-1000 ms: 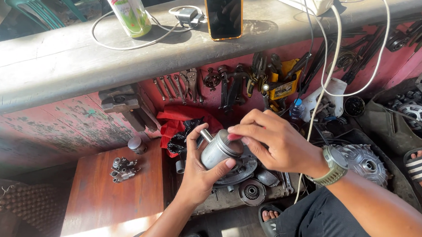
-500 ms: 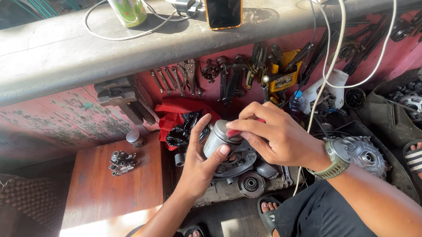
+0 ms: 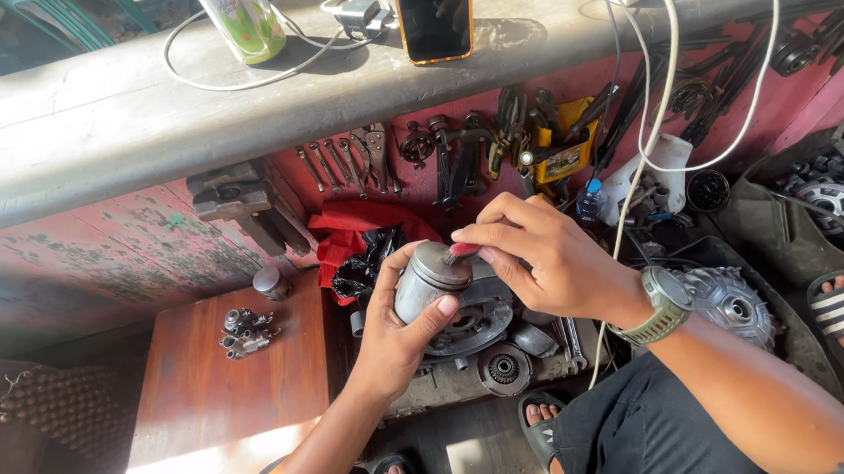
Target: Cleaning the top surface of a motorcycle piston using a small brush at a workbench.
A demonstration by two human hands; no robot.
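Two hands on one part here: the left hand (image 3: pixel 389 340) has its grip wrapped round a grey metal cylindrical piston (image 3: pixel 429 280), held in the air over the dark engine casing (image 3: pixel 465 323) on the floor, while the right hand (image 3: pixel 541 256) pinches a small red-tipped tool (image 3: pixel 461 251) against its crown. If that tool skids, I'd guess the piston drops onto the casing. Further back, the phone (image 3: pixel 430 9) and the green-and-white drink can (image 3: pixel 232 3) sit near the concrete counter (image 3: pixel 99 131) edge, so a knock could tip them.

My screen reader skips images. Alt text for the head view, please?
A left hand holds a grey metal cylinder while the right hand presses a small red-tipped tool to its top, above engine parts on a workshop floor.
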